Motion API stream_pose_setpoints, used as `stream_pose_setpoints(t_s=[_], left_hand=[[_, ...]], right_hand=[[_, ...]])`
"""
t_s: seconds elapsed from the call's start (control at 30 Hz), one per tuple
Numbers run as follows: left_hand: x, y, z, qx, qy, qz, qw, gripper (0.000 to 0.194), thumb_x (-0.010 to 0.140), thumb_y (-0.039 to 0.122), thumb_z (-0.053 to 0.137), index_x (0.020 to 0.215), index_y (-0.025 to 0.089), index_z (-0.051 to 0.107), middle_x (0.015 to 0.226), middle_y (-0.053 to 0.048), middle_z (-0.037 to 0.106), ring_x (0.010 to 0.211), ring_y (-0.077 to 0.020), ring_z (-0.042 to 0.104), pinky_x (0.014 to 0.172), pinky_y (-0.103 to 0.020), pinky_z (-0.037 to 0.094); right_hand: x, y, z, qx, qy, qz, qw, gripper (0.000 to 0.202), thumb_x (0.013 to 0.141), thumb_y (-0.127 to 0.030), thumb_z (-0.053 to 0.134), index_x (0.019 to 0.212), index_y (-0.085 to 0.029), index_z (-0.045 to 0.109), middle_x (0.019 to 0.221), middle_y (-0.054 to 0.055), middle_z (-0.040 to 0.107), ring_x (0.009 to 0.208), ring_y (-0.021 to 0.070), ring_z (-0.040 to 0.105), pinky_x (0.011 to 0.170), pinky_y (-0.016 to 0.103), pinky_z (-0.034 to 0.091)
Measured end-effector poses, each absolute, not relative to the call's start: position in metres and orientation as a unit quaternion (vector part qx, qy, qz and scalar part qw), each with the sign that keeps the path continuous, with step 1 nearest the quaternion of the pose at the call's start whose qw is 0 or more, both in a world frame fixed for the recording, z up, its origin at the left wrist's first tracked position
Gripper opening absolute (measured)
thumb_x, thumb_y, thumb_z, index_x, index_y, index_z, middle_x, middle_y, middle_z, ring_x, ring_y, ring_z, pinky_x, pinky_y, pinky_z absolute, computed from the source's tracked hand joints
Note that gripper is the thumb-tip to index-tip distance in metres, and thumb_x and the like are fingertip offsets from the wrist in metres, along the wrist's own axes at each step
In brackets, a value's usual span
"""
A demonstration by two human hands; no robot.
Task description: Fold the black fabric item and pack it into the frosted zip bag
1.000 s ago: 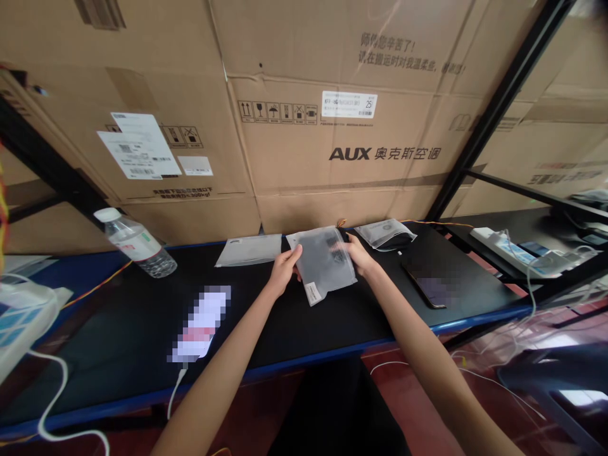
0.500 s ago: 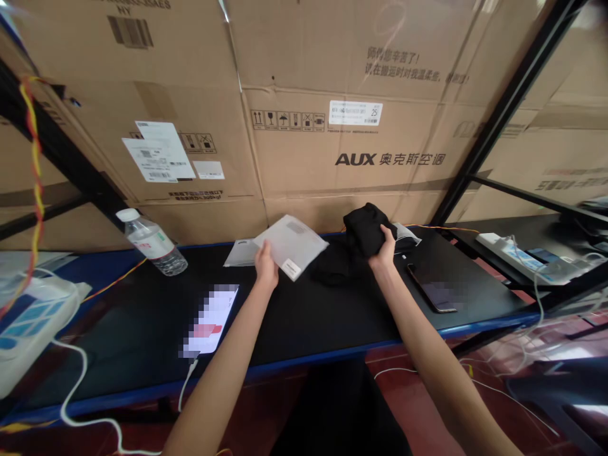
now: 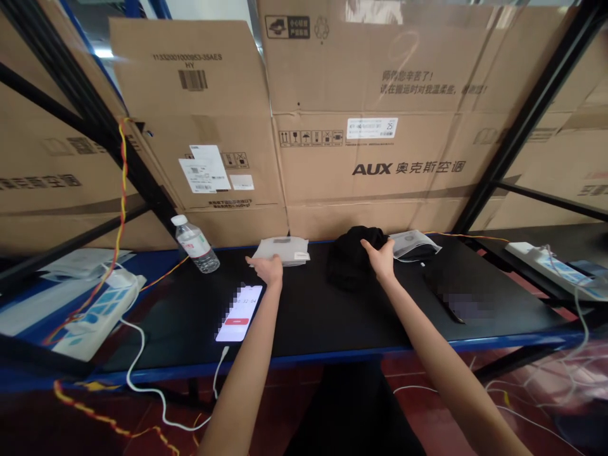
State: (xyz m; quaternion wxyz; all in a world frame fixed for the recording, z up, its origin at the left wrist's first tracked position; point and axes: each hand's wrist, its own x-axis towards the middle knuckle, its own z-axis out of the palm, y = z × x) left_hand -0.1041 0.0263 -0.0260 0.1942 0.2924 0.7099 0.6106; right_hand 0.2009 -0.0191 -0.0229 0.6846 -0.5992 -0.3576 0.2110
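Note:
A frosted plastic bag (image 3: 285, 247) with a small white label lies flat at the back of the black tabletop, seemingly over another bag. My left hand (image 3: 266, 269) is at its front left edge, thumb and finger spread apart, touching it without gripping. Right of centre, a bunched black cloth (image 3: 352, 254) rests on the table; my right hand (image 3: 381, 258) grasps its right side, some fingers hidden behind. Just beyond that hand is a second frosted bag (image 3: 414, 244) with something black inside.
A water bottle (image 3: 197, 246) leans at the back left. A lit phone (image 3: 240, 315) on a white cable lies near my left forearm, a dark phone (image 3: 451, 301) to the right. Power strips (image 3: 102, 313) sit at both sides. Cardboard (image 3: 327, 221) walls the back.
The frosted bag went from held up in my left hand to lying flat at the back. My right hand lowered the black cloth to the table. The view shifted left and up.

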Motion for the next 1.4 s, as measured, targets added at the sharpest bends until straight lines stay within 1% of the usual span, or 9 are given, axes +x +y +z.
stream_pose_setpoints(t_s=[0.1, 0.2, 0.33, 0.53, 0.73, 0.87, 1.03, 1.23, 1.4], left_hand=[[-0.100, 0.015, -0.021, 0.382, 0.733, 0.563, -0.015, 0.102, 0.074, 0.023, 0.076, 0.158, 0.005, 0.021, 0.151, -0.034, 0.037, 0.137, -0.0496, 0.045, 0.112, -0.066, 0.039], [-0.088, 0.009, -0.021, 0.521, 0.685, 0.497, -0.116, 0.074, 0.087, 0.027, 0.062, 0.155, 0.010, 0.037, 0.162, -0.026, 0.029, 0.150, -0.0434, 0.028, 0.122, -0.061, 0.027], [-0.075, 0.013, -0.034, 0.664, 0.668, 0.333, -0.047, 0.062, 0.095, 0.046, 0.053, 0.149, 0.015, 0.050, 0.164, -0.019, 0.034, 0.156, -0.0410, 0.018, 0.124, -0.066, 0.013], [-0.077, 0.015, -0.043, 0.721, 0.667, 0.188, 0.037, 0.074, 0.087, 0.064, 0.060, 0.147, 0.022, 0.055, 0.160, -0.015, 0.043, 0.153, -0.0418, 0.026, 0.122, -0.070, 0.006], [-0.076, 0.007, -0.038, 0.739, 0.632, 0.233, 0.013, 0.054, 0.082, 0.031, 0.066, 0.135, 0.020, 0.066, 0.147, -0.015, 0.059, 0.141, -0.0361, 0.047, 0.124, -0.056, 0.021], [-0.074, 0.002, -0.027, 0.694, 0.639, 0.327, 0.050, 0.034, 0.084, 0.017, 0.057, 0.111, 0.020, 0.078, 0.112, -0.017, 0.075, 0.112, -0.0359, 0.068, 0.108, -0.049, 0.043], [-0.081, -0.009, 0.024, 0.610, 0.495, 0.607, 0.122, 0.022, 0.082, 0.015, 0.056, 0.083, 0.024, 0.077, 0.092, -0.008, 0.076, 0.097, -0.0279, 0.070, 0.101, -0.041, 0.049], [-0.106, -0.005, 0.066, 0.473, 0.258, 0.733, 0.415, 0.016, 0.069, 0.008, 0.055, 0.058, 0.020, 0.054, 0.077, -0.005, 0.070, 0.090, -0.0222, 0.072, 0.095, -0.040, 0.055], [-0.111, 0.008, 0.036, 0.346, 0.296, 0.714, 0.532, 0.015, 0.077, 0.014, 0.056, 0.064, 0.020, 0.052, 0.083, -0.005, 0.070, 0.095, -0.0225, 0.071, 0.095, -0.046, 0.058]], right_hand=[[0.208, -0.016, -0.029, -0.665, -0.355, 0.156, 0.638, 0.082, 0.063, -0.054, 0.084, 0.127, -0.017, 0.046, 0.134, 0.021, 0.060, 0.129, 0.0381, 0.057, 0.108, 0.050, 0.046], [0.210, -0.012, -0.031, -0.645, -0.306, 0.247, 0.655, 0.072, 0.062, -0.046, 0.084, 0.120, -0.021, 0.049, 0.118, 0.013, 0.066, 0.110, 0.0323, 0.067, 0.085, 0.044, 0.059], [0.213, -0.008, -0.029, -0.533, -0.234, 0.413, 0.700, 0.038, 0.061, -0.026, 0.077, 0.092, -0.022, 0.055, 0.078, 0.000, 0.065, 0.074, 0.0199, 0.064, 0.056, 0.030, 0.057], [0.217, -0.011, -0.022, -0.469, -0.263, 0.472, 0.699, 0.021, 0.059, -0.022, 0.070, 0.072, -0.021, 0.053, 0.064, -0.004, 0.058, 0.061, 0.0124, 0.055, 0.053, 0.023, 0.050], [0.213, -0.014, -0.025, -0.484, -0.322, 0.467, 0.666, 0.031, 0.059, -0.029, 0.074, 0.085, -0.021, 0.060, 0.073, -0.002, 0.064, 0.069, 0.0176, 0.061, 0.063, 0.028, 0.052], [0.209, -0.016, -0.031, -0.661, -0.412, 0.244, 0.578, 0.060, 0.064, -0.049, 0.078, 0.116, -0.023, 0.060, 0.109, 0.007, 0.070, 0.105, 0.0293, 0.064, 0.098, 0.043, 0.049], [0.208, -0.020, -0.032, -0.701, -0.448, 0.082, 0.549, 0.075, 0.080, -0.065, 0.061, 0.135, -0.015, 0.051, 0.135, 0.021, 0.058, 0.128, 0.0360, 0.053, 0.111, 0.053, 0.039], [0.197, -0.044, -0.003, -0.521, -0.612, -0.058, 0.593, 0.069, 0.084, -0.046, 0.062, 0.145, -0.017, 0.047, 0.148, 0.019, 0.050, 0.143, 0.0350, 0.041, 0.120, 0.057, 0.028], [0.138, -0.070, 0.014, -0.326, -0.849, 0.014, 0.416, 0.078, 0.085, -0.051, 0.069, 0.153, -0.021, 0.044, 0.158, 0.015, 0.046, 0.146, 0.0326, 0.042, 0.121, 0.051, 0.032]])
